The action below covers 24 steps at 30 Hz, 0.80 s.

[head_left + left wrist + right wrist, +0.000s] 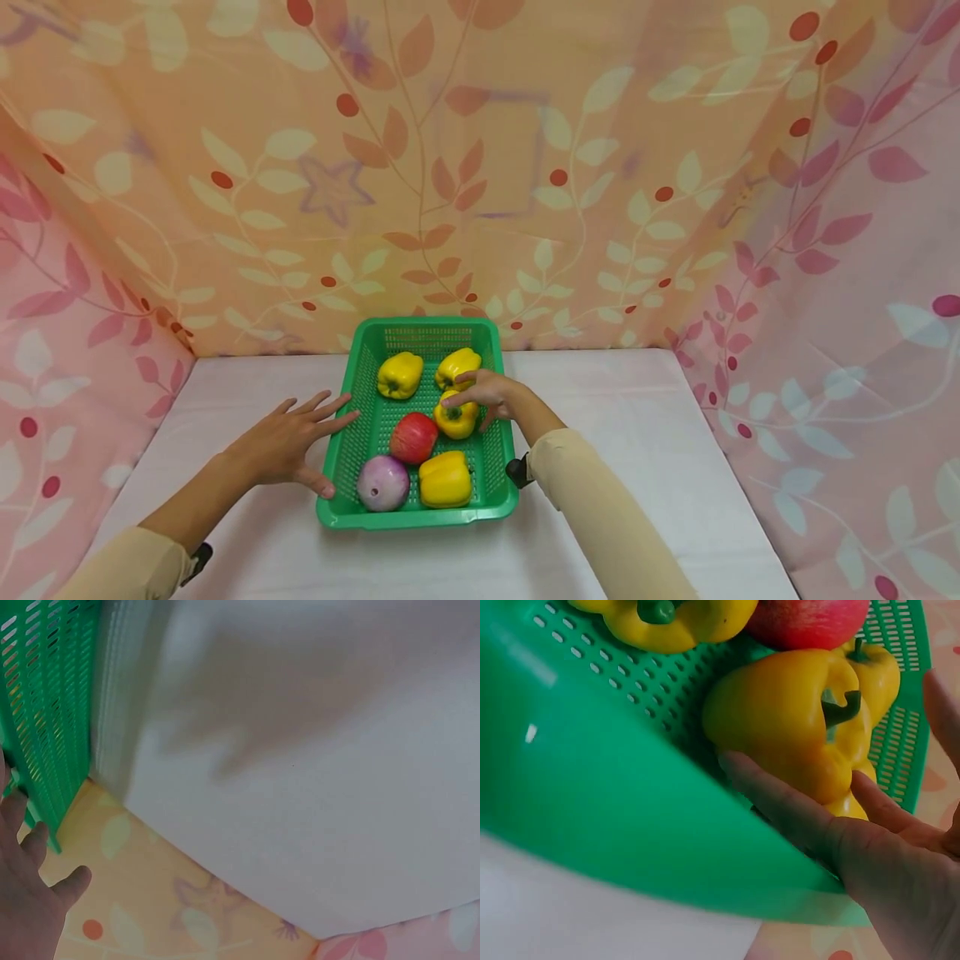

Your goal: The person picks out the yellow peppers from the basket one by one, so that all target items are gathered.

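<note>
Cropped sleeve, right hand perhaps against part-hidden yellow pepper

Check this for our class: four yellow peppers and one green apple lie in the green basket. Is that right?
Not quite: the apple is red, not green, as the head view shows. Four yellow peppers do lie with it in the green basket.

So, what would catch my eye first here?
Probably the green basket on the white table, holding four yellow peppers. A red apple sits centrally, a purplish onion-like vegetable in the near left corner. The right hand is at one pepper, the left hand by the basket's left side.
</note>
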Tool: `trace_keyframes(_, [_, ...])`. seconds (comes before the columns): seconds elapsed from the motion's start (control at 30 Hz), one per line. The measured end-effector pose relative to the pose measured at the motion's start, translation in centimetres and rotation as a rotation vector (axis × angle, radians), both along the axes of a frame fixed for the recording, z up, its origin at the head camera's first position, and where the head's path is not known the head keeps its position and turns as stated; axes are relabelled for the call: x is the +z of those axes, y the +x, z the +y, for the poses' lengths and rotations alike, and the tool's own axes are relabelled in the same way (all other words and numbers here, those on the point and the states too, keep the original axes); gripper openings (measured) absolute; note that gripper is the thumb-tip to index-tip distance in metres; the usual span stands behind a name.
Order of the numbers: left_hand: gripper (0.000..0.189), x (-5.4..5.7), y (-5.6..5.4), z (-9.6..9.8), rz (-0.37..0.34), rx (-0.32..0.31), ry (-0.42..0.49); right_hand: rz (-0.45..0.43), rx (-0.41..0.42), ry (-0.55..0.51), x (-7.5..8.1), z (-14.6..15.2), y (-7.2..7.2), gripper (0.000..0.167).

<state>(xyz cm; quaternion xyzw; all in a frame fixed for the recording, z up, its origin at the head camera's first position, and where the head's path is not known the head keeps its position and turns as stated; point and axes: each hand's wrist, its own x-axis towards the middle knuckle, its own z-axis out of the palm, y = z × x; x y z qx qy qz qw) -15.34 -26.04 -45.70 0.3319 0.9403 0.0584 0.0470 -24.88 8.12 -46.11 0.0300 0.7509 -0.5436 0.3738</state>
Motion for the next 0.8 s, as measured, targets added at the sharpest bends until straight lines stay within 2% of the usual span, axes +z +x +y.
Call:
trace_keyframes(0.5, [0.111, -0.2, 0.0, -0.2, 0.002, -0.004, 0.019, -0.027, -0.034, 0.008, -1.1, -1.0, -0.1, 0.065])
trace_keyframes(0.8, [0.11, 0.0, 0.1, -0.1, -0.004, -0.002, 0.027, -0.047, -0.059, -0.05, -1.6, -1.2, 0.0, 0.054])
